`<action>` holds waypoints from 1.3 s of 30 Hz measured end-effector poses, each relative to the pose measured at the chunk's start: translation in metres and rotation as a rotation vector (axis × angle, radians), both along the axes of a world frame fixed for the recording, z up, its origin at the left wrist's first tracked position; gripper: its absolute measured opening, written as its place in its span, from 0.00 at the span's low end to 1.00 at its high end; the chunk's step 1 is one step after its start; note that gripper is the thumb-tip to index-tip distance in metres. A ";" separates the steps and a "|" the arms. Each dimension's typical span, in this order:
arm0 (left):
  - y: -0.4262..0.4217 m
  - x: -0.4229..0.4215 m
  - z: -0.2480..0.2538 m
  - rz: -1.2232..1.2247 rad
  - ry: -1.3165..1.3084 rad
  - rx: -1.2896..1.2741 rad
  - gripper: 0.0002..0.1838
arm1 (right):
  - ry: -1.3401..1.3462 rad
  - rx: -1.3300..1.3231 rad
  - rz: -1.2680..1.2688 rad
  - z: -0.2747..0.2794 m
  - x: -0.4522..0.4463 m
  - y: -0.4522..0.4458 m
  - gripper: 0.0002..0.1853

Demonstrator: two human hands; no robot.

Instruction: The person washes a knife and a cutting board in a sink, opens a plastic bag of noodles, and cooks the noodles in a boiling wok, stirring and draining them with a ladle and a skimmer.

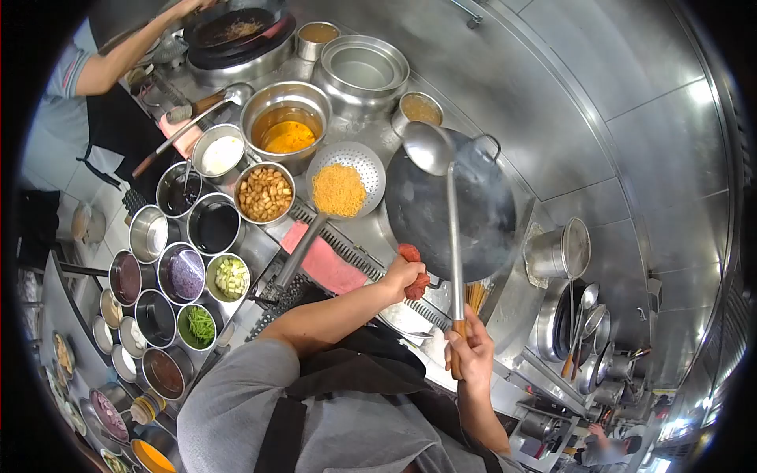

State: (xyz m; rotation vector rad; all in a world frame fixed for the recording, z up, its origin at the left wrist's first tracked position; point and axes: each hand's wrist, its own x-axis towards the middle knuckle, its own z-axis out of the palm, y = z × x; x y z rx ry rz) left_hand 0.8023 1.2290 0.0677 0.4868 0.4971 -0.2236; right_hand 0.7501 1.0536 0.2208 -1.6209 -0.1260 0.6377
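My left hand is closed around a bunched red cloth at the near rim of a dark wok. Whether a wok handle lies inside the cloth is hidden. In my right hand is the wooden grip of a long steel ladle, fingers wrapped round it. The ladle's bowl hangs over the wok's far left edge, near a small metal pot of brownish liquid. Faint steam shows over the wok, and no food is visible in it. Left of the wok, a perforated strainer holds yellow noodles.
Pots of orange liquid, browned cubes and chopped greens stand left. A pink cloth lies by the grate. Another person's arm reaches toward a second wok. More pans stand right.
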 end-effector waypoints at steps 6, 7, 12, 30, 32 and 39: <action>-0.007 0.055 -0.018 0.247 0.122 0.328 0.03 | -0.352 -0.056 -0.227 -0.029 0.013 -0.060 0.26; -0.009 0.065 -0.022 0.253 0.117 0.343 0.03 | -0.355 -0.039 -0.225 -0.033 0.025 -0.068 0.26; -0.024 0.073 -0.028 0.150 0.045 0.329 0.06 | -0.363 -0.300 -0.167 -0.059 0.076 -0.104 0.10; 0.099 -0.093 -0.139 -0.187 0.081 1.516 0.28 | -1.440 -0.431 0.425 -0.080 0.339 0.261 0.19; 0.107 -0.093 -0.145 -0.149 -0.021 1.516 0.27 | -1.210 -0.658 0.483 -0.077 0.345 0.326 0.15; 0.108 -0.096 -0.114 -0.172 0.041 1.468 0.24 | 0.114 -0.176 0.387 -0.103 0.356 0.414 0.04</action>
